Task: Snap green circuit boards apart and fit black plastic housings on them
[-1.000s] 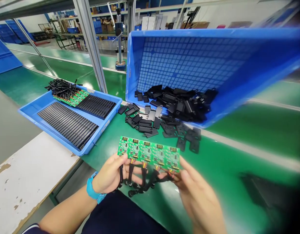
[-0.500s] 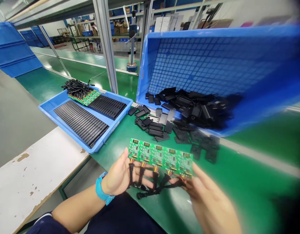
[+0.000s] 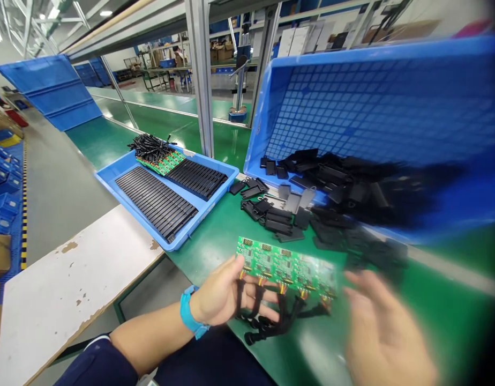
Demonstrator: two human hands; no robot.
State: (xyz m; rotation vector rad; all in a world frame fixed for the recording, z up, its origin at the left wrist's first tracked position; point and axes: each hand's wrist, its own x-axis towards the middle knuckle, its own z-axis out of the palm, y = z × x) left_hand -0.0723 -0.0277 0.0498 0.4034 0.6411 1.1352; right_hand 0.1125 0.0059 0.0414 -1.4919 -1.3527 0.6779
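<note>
My left hand [image 3: 227, 292], with a blue wristband, grips the left end of a green circuit board strip [image 3: 287, 267] that has several small displays and black wired leads [image 3: 271, 321] hanging below it. My right hand [image 3: 386, 332] is blurred, off the strip's right end, with its fingers spread and nothing in them. Beyond the strip, loose black plastic covers [image 3: 277, 212] lie on the green belt.
A large blue crate [image 3: 376, 102] lies tipped on its side at the right, spilling black covers. A shallow blue tray [image 3: 122, 185] at the left holds rows of black parts and another green board. A white bench [image 3: 70, 273] sits at the lower left. A metal post [image 3: 199, 75] stands behind.
My right hand has come off the strip's right end and opened; the left hand alone holds it now. The view has swung to the left, shifting everything rightward.
</note>
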